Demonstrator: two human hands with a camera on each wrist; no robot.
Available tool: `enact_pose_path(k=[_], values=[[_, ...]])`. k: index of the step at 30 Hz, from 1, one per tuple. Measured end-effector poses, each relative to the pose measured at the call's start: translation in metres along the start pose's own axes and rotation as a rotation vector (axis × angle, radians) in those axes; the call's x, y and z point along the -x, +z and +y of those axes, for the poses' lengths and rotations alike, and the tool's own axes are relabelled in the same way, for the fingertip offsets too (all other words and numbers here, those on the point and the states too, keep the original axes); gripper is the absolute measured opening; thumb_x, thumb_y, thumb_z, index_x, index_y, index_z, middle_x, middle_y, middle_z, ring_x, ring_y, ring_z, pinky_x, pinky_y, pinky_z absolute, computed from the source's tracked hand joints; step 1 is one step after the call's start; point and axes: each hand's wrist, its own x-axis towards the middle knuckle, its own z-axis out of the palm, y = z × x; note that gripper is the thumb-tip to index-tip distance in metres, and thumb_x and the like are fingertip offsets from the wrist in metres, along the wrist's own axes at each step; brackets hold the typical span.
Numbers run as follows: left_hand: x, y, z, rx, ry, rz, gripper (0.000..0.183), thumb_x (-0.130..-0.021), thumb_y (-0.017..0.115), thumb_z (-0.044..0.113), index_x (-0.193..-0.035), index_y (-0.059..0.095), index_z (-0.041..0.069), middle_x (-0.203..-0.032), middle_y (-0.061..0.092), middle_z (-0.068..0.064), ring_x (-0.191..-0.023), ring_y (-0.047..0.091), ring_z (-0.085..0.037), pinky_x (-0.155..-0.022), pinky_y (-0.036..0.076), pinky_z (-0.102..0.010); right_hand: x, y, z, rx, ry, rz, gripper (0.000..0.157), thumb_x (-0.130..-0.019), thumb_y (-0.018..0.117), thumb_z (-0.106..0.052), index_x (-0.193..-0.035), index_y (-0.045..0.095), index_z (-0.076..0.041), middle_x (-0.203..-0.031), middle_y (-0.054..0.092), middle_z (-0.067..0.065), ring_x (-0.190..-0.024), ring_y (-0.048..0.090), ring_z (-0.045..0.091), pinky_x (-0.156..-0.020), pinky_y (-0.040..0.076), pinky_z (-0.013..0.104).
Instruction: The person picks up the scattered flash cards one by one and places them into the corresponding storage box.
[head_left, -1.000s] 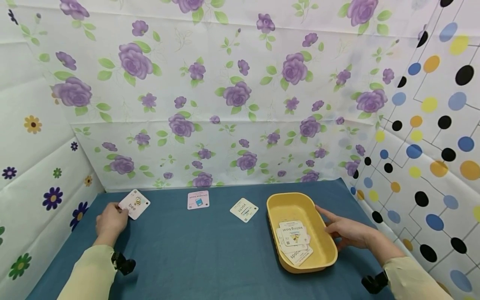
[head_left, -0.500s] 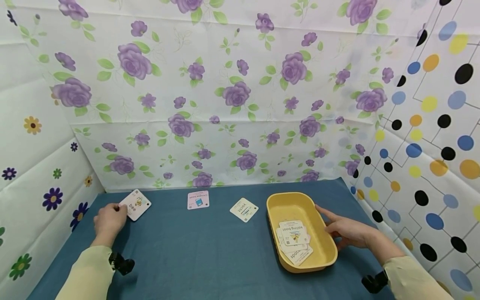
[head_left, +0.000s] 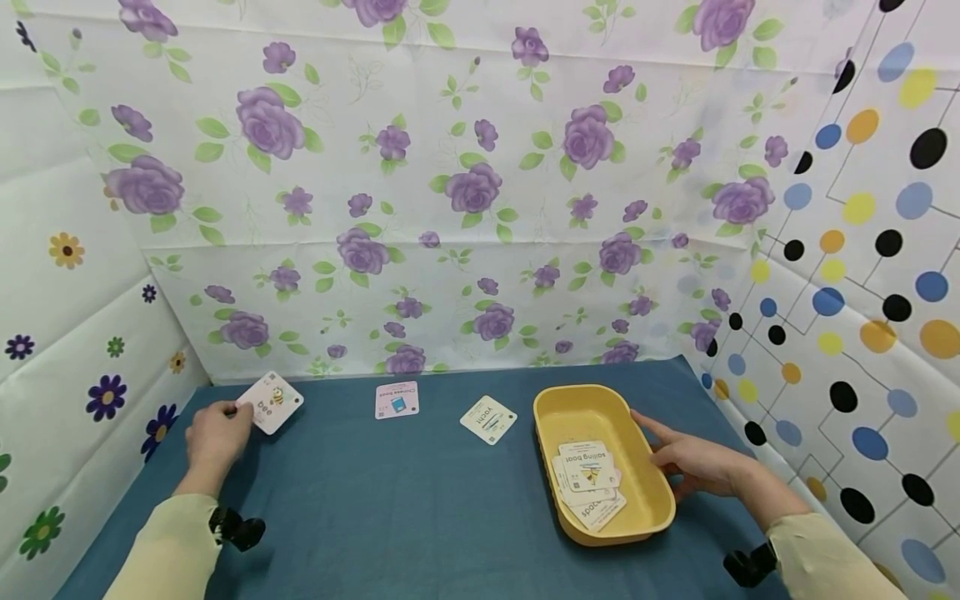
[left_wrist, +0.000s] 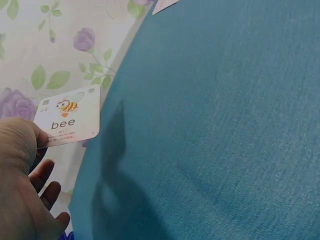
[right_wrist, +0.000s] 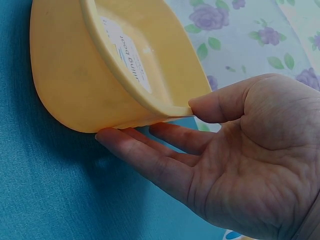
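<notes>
My left hand [head_left: 217, 442] pinches a white bee flash card [head_left: 274, 402] between thumb and forefinger at the table's far left. In the left wrist view the bee card [left_wrist: 67, 117] faces up, its shadow apart from it on the cloth; the other fingers hang loosely bent. My right hand [head_left: 701, 462] holds the right side of a yellow plastic basket [head_left: 600, 417]. The right wrist view has the thumb on the basket's rim [right_wrist: 130, 90] and the fingers against the outer wall. Several flash cards, the sailing boat card [head_left: 588, 471] on top, lie inside the basket.
A pink Chinese book card [head_left: 397, 400] and a white yacht card [head_left: 488, 419] lie flat, apart, near the back of the blue-clothed table [head_left: 390, 517]. Patterned sheets stand along the back [head_left: 420, 283], left and right sides.
My left hand has lifted the bee card a little and shifted it slightly, the card now tilted a bit differently. The right hand, the basket and the other cards have stayed put.
</notes>
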Motion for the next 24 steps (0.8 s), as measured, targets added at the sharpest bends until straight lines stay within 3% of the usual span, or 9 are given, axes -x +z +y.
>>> enact_pose_path(k=[24], values=[[0.0066, -0.0099, 0.0090, 0.039, 0.114, 0.041, 0.060, -0.107, 0.040, 0.035, -0.137, 0.052, -0.015, -0.134, 0.049, -0.036, -0.112, 0.042, -0.049, -0.090, 0.034, -0.061, 0.0013, 0.0020, -0.0026, -0.003, 0.005, -0.002, 0.088, -0.103, 0.054, -0.013, -0.165, -0.005, -0.034, -0.160, 0.020, 0.036, -0.118, 0.061, 0.041, -0.079, 0.057, 0.059]])
